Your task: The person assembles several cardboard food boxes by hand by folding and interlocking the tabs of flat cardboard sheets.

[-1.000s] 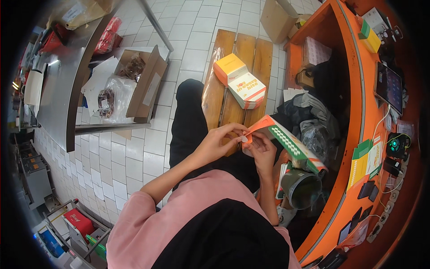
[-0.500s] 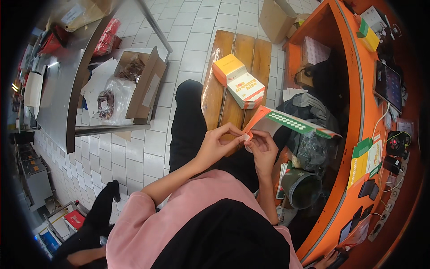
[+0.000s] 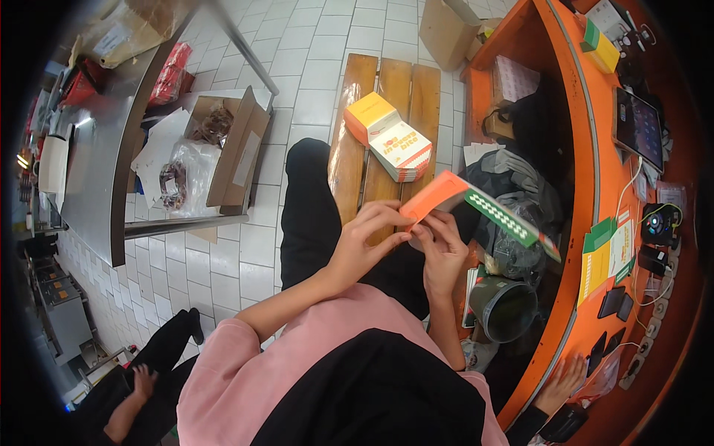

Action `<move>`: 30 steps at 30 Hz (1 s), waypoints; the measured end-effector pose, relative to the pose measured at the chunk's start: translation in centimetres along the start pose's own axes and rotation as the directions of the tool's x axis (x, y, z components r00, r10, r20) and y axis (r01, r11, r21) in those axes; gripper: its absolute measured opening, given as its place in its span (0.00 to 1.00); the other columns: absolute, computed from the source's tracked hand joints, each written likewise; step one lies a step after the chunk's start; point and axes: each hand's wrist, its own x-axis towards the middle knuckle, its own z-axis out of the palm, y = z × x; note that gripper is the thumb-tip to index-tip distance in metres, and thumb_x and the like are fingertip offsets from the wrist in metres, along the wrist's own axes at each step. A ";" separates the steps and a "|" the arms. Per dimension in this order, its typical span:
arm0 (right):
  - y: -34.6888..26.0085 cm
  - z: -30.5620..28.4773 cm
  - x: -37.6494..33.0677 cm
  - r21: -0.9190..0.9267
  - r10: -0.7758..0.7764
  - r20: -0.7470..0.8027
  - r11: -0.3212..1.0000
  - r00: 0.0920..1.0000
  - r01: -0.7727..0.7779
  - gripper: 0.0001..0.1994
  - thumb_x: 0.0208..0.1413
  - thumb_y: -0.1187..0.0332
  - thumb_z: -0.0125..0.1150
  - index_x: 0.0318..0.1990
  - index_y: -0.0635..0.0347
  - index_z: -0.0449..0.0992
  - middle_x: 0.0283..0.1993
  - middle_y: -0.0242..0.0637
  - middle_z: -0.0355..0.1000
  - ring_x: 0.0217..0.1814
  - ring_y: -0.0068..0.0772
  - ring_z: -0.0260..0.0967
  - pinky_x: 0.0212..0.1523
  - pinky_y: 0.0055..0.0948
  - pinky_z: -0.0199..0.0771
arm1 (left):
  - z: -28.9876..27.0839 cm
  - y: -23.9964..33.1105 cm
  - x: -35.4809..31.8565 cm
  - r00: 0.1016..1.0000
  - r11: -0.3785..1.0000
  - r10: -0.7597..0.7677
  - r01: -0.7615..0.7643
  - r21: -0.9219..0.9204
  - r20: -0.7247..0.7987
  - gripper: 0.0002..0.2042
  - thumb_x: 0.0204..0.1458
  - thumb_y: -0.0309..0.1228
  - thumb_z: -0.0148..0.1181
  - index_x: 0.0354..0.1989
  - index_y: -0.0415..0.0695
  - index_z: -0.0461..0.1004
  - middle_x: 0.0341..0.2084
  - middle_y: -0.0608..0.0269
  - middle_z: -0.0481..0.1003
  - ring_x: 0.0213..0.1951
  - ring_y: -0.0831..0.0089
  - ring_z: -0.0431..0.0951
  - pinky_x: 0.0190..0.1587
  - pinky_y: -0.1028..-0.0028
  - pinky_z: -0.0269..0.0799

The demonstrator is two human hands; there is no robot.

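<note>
Pale tiled floor (image 3: pixel 316 82) runs between a steel worktop (image 3: pixel 97 160) on the left and an orange worktop (image 3: pixel 595 204) on the right, the latter carrying a tablet (image 3: pixel 637 131). Ahead of the seated person, a wooden worktop (image 3: pixel 345 160) bears a stack of yellow-and-white printed cartons (image 3: pixel 401 149). One orange-and-green carton (image 3: pixel 487 209) is held tilted in the air, just beyond the person's lap and off the stack. The left hand (image 3: pixel 370 236) has its fingers drawn narrow, thumb and forefinger pinching the carton's near orange end. The right hand (image 3: pixel 445 254) has its fingers bent and close together, gripping just beside that point; what lies between the fingertips is hidden. A dark bucket (image 3: pixel 482 296) stands right of the right forearm. At lower right, another person's hand (image 3: pixel 564 383) rests on the orange worktop.
</note>
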 end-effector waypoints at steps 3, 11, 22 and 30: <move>-0.8 1.3 0.0 -0.052 0.078 0.032 0.996 0.996 -0.077 0.12 0.54 0.78 0.55 0.45 0.72 0.73 0.46 0.42 0.69 0.49 0.28 0.67 0.49 0.23 0.68 | 0.1 0.6 0.6 0.976 0.944 -0.214 0.197 -0.265 -0.035 0.07 0.47 0.20 0.59 0.35 0.39 0.73 0.46 0.56 0.68 0.51 0.70 0.68 0.48 0.72 0.75; -4.1 0.1 1.7 -0.393 -0.113 0.118 0.907 0.987 0.151 0.12 0.59 0.75 0.46 0.47 0.67 0.71 0.48 0.43 0.70 0.49 0.31 0.68 0.49 0.24 0.65 | -0.9 -2.4 1.4 0.899 0.666 -0.431 0.373 -0.647 0.075 0.12 0.55 0.22 0.49 0.48 0.40 0.60 0.50 0.54 0.64 0.51 0.69 0.69 0.46 0.73 0.74; -0.8 -4.3 4.2 0.241 0.321 0.058 0.914 0.945 -0.325 0.15 0.61 0.66 0.46 0.45 0.72 0.70 0.43 0.43 0.71 0.41 0.28 0.69 0.44 0.24 0.68 | -1.2 -3.9 1.6 0.828 0.639 -0.557 0.475 -0.605 0.062 0.11 0.58 0.26 0.42 0.48 0.43 0.56 0.36 0.59 0.70 0.42 0.70 0.73 0.45 0.72 0.68; -2.5 -0.9 4.0 -0.590 -0.220 0.161 0.760 0.962 0.273 0.22 0.48 0.82 0.50 0.53 0.61 0.68 0.37 0.44 0.64 0.35 0.35 0.69 0.36 0.29 0.70 | -1.8 -2.1 4.5 0.904 0.718 -0.428 0.353 -0.600 0.020 0.21 0.55 0.33 0.54 0.52 0.35 0.59 0.45 0.55 0.69 0.48 0.67 0.71 0.49 0.70 0.67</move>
